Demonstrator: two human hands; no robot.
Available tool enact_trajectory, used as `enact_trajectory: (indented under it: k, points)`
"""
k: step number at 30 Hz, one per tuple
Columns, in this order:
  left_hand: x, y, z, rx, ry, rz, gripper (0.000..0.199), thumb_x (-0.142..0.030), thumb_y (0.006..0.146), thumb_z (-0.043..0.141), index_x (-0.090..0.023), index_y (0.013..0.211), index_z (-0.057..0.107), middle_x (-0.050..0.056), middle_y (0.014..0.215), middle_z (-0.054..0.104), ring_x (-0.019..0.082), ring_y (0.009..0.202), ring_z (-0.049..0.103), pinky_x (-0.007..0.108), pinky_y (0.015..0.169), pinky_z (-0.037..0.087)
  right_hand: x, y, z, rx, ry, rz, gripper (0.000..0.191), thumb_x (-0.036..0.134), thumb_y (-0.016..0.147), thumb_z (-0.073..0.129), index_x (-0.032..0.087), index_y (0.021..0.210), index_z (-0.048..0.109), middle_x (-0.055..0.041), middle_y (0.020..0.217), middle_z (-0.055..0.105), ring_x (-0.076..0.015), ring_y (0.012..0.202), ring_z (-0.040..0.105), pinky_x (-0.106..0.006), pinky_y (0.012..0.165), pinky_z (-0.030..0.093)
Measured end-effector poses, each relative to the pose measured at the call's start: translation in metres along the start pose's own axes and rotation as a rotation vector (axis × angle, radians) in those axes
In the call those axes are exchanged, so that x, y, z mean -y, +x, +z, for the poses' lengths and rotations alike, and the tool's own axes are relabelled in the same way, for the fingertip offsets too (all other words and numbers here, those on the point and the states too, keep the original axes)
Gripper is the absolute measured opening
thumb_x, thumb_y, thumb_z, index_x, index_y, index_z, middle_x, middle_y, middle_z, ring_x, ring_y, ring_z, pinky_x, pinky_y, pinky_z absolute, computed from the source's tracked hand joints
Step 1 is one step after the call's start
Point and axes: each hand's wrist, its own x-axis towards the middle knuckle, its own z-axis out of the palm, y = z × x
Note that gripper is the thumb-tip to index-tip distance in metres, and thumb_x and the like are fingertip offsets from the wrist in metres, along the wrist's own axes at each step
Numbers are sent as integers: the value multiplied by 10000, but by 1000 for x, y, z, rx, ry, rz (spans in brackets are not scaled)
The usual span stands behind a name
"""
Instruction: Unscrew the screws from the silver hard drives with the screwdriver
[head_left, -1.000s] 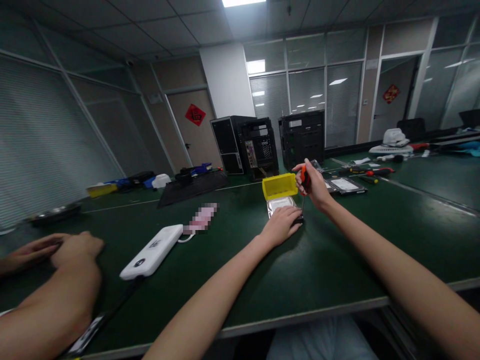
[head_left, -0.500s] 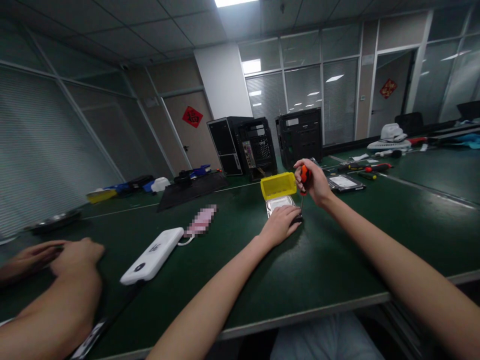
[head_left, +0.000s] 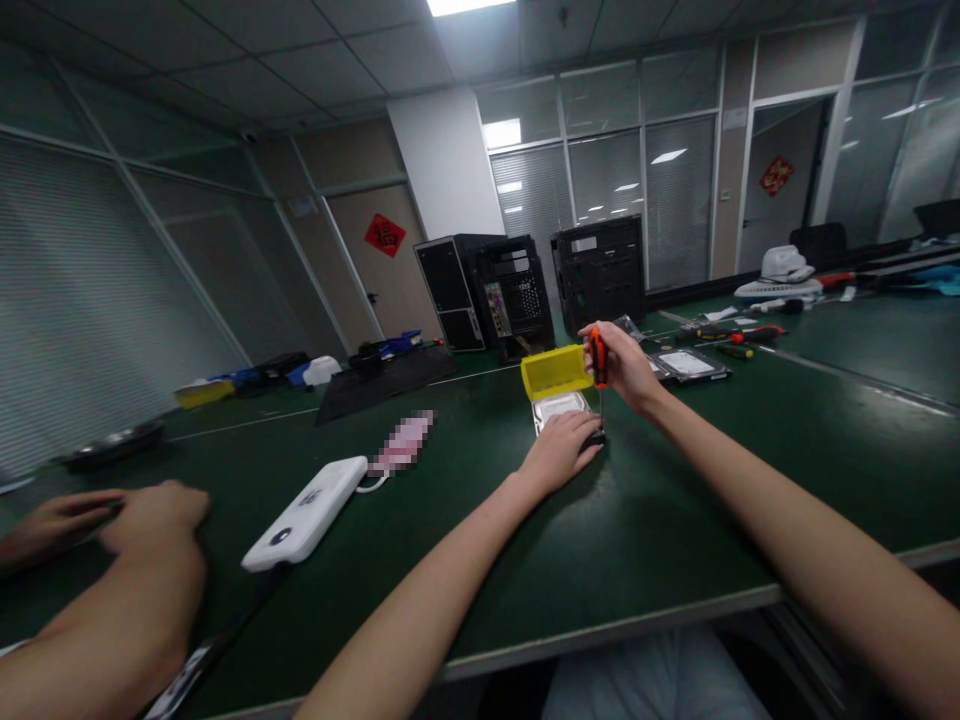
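Note:
My left hand (head_left: 561,447) lies over the near end of a silver hard drive (head_left: 559,404), fingers across it and thumb along the near side. The hand hides much of the drive. My right hand (head_left: 628,368) is closed around the orange and black handle of a screwdriver (head_left: 598,358). Its thin shaft points straight down, with the tip at the drive's right edge beside my left fingertips. Whether the tip sits in a screw is too small to see. Just behind the drive stands a yellow plastic box (head_left: 555,373).
More hard drives (head_left: 686,364) and several screwdrivers (head_left: 739,352) lie to the right. Black computer cases (head_left: 600,275) stand at the back. Left of me are a white power bank (head_left: 307,512), a blurred-out pink object (head_left: 403,443) and another person's hands (head_left: 154,515).
The screwdriver handle has turned more upright, and my right hand has shifted slightly left with it. My left hand stays in place on the drive.

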Motion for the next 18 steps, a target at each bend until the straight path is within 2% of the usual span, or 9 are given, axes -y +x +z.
enact_trajectory:
  k: [6,9,15,18]
  points:
    - [0,0,0,1,-2,3,316,-275,874,487,-178,1175,487,83,1218,532,215,1152,457,370,970,360,0,1,2,-35,-19,4,271,420,737,582,183,846,507,11,779,573,-58,575,503,-197,520,433]
    - [0,0,0,3,-3,2,315,-275,875,487,-184,1176,488,80,1218,532,215,1150,459,371,966,364,-1,1,2,-36,-35,-2,281,420,730,594,192,830,465,23,725,586,-59,548,501,-198,526,429]
    - [0,0,0,4,-4,-5,320,-278,878,484,-184,1184,487,83,1217,533,216,1151,460,374,969,361,-3,2,2,-26,-51,-13,302,418,710,619,227,870,448,78,586,495,-39,435,401,-167,431,316]
    - [-1,0,1,5,-2,-8,314,-278,876,487,-184,1175,495,85,1221,531,217,1151,460,377,968,360,-2,1,2,-19,-43,-18,301,481,764,530,220,910,501,67,576,455,-35,415,339,-169,405,268]
